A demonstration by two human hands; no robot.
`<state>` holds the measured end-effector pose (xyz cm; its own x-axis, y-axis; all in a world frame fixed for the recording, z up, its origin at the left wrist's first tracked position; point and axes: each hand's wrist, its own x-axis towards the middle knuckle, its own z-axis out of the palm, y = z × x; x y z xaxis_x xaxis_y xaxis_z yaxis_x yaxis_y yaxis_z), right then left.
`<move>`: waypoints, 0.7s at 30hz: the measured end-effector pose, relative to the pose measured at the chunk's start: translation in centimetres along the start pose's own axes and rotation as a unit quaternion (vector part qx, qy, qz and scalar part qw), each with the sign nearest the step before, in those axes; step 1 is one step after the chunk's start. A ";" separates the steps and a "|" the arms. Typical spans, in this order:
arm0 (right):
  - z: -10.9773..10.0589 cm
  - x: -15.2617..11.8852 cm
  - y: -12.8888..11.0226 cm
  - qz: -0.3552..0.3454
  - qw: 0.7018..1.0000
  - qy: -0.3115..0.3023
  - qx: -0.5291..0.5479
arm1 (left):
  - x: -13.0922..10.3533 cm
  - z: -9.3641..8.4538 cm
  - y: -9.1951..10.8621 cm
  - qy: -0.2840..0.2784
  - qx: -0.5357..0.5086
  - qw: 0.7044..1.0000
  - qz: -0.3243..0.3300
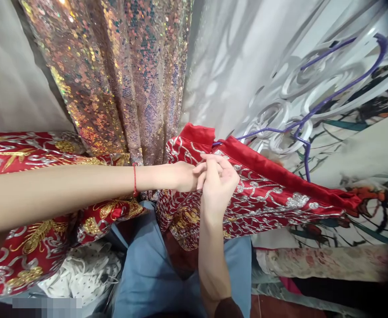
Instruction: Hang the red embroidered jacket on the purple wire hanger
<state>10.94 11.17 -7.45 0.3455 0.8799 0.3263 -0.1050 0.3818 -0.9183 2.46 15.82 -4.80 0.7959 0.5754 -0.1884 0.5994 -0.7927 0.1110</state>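
My left hand [180,176] reaches in from the left, a thin red bracelet [135,180] on its wrist. My right hand [219,179] comes up from below and meets it, fingers curled and thumb pressed in. Both hands are closed together over a red garment [263,187] with silver embroidery and a plain satin band, just below a gap in that band. Whatever sits between the fingertips is hidden. A purple hanger [306,115] runs into the garment at the gap. The garment's lower part, with gold embroidery, hangs between my knees.
At left, under my left forearm, lies another red garment [44,229] with gold and silver embroidery. Sequined fabric [114,79] hangs ahead beside sheer white cloth [220,66]. White rings [276,123] sit near the hanger. White dotted cloth [81,274] is low left; folded fabrics [313,264] lie right.
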 end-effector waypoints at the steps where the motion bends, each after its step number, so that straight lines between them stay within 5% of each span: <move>1: 0.0 -0.1 -0.1 -0.003 1.000 0.003 -0.002 | -0.1 -0.3 0.3 -0.025 0.007 1.000 -0.011; 7: 0.2 0.1 -0.2 -0.016 1.000 -0.004 -0.025 | -0.4 -1.2 1.7 -0.110 0.026 0.992 -0.054; 12: -2.3 0.2 -1.2 -0.087 0.961 -0.111 -0.239 | -0.5 -1.7 0.3 -0.062 0.019 0.992 -0.111; 15: -8.0 0.2 -1.7 -0.254 0.879 -0.071 -0.398 | -1.4 -4.1 -1.4 0.004 -0.044 0.997 -0.057; 17: -13.7 0.8 -1.8 -0.409 0.786 0.032 -0.462 | -2.2 -6.3 -2.6 0.086 -0.113 0.990 0.000; 19: -20.0 2.2 -2.0 -0.553 0.684 0.097 -0.466 | -2.8 -8.2 -3.7 0.207 -0.146 0.967 -0.008; 21: -25.6 4.2 -2.6 -0.570 0.639 0.148 -0.495 | -3.0 -9.1 -5.1 0.305 -0.133 0.941 -0.059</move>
<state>36.56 6.65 -9.39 -0.1520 0.0414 0.9875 0.9630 0.2313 0.1385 -2.24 19.93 4.11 0.5750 0.7287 0.3720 0.6223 -0.6847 0.3792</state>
